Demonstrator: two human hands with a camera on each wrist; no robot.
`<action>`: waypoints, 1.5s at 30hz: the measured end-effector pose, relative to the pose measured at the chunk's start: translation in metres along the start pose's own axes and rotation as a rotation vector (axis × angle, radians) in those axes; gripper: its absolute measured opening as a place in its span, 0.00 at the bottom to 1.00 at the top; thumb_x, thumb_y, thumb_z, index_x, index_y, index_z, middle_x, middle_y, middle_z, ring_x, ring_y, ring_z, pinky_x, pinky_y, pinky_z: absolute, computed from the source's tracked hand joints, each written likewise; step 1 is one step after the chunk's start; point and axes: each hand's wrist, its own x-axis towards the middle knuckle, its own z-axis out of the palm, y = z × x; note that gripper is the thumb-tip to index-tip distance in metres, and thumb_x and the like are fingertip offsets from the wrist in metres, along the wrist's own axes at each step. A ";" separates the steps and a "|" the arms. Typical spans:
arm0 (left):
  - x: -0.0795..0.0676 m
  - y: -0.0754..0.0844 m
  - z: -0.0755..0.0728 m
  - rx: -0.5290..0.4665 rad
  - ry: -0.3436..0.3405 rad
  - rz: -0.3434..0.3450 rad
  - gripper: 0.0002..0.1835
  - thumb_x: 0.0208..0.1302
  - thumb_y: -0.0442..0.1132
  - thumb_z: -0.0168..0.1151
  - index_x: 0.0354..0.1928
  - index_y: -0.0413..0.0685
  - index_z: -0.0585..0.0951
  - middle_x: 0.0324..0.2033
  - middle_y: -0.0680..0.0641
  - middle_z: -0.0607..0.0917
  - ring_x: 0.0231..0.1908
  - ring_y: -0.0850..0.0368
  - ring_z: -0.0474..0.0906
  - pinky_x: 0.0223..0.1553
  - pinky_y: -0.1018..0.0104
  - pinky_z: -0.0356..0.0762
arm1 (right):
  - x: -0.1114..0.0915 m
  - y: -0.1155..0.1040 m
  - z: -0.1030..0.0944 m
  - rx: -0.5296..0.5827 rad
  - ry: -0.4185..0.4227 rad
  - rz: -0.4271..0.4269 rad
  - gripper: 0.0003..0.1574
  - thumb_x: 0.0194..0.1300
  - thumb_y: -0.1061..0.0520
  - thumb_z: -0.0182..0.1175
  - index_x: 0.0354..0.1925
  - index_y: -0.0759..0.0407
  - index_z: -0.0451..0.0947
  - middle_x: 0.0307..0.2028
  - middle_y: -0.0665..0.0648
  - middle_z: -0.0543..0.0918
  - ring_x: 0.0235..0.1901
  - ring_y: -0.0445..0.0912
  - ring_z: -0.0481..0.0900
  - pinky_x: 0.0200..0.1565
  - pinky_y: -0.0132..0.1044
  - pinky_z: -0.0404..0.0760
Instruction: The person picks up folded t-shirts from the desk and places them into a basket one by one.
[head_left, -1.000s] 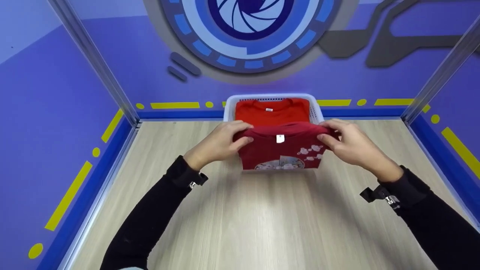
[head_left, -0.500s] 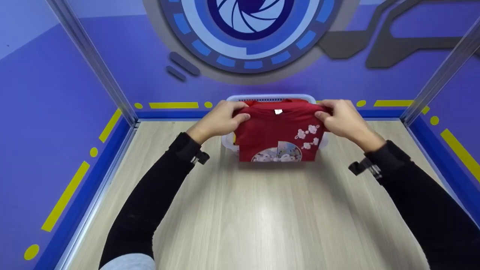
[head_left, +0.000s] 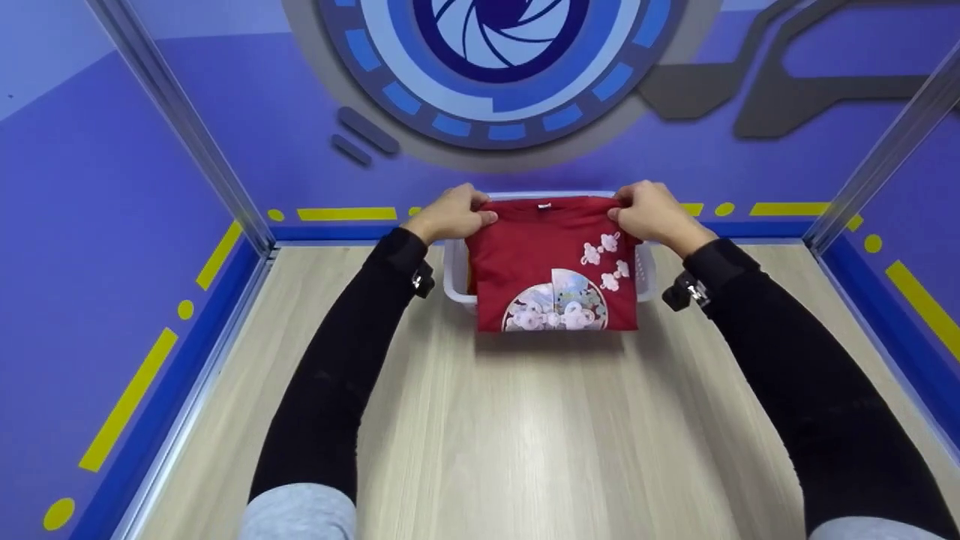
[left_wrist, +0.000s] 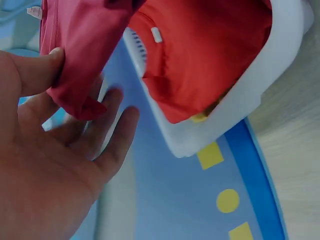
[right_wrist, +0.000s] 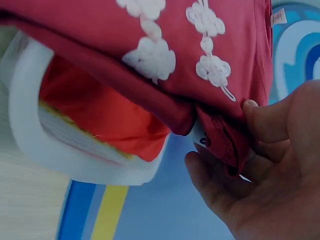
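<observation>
From the head view we see a folded dark red T-shirt with a pale fan-and-blossom print held above a white plastic basket that stands at the far edge of the wooden worktop, at twelve o'clock from us. The left hand pinches the shirt's collar edge at its ten o'clock corner, and the right hand pinches the two o'clock corner, thumbs on top of the cloth. The shirt's lower hem hangs past the basket's near rim toward six o'clock. Both arms wear black sleeves, and a purple wall with a blue round emblem stands behind the basket. From the left wrist view, the left hand has its thumb pressed on the dark red T-shirt, and the fingers lie loosely spread beneath the fold, so the cloth is nipped between thumb and fingers. At two o'clock from it a brighter red garment lies inside the white plastic basket, over something yellow at the basket's edge. From the right wrist view, the right hand pinches the bunched corner of the dark red T-shirt, thumb above and fingers curled below. The brighter red garment sits in the white plastic basket at nine o'clock, under the held shirt.
</observation>
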 end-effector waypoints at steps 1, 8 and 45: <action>0.003 -0.001 0.002 -0.003 0.010 -0.013 0.20 0.83 0.44 0.59 0.65 0.39 0.86 0.61 0.38 0.83 0.58 0.49 0.76 0.65 0.56 0.74 | 0.003 0.001 0.002 0.000 -0.011 0.011 0.18 0.78 0.55 0.60 0.54 0.65 0.89 0.47 0.69 0.89 0.47 0.60 0.84 0.45 0.43 0.78; 0.017 -0.004 0.020 0.094 0.035 -0.121 0.18 0.83 0.45 0.59 0.60 0.39 0.85 0.57 0.39 0.87 0.56 0.47 0.80 0.62 0.55 0.78 | 0.018 0.008 0.017 -0.022 -0.066 0.026 0.20 0.78 0.56 0.60 0.56 0.68 0.86 0.53 0.74 0.87 0.54 0.64 0.81 0.59 0.55 0.78; 0.031 0.009 0.051 0.315 0.259 -0.226 0.10 0.75 0.36 0.62 0.50 0.41 0.88 0.59 0.38 0.91 0.65 0.40 0.86 0.67 0.49 0.83 | 0.024 -0.007 0.041 -0.318 -0.078 0.141 0.23 0.79 0.54 0.53 0.56 0.71 0.84 0.65 0.78 0.82 0.68 0.74 0.76 0.75 0.72 0.58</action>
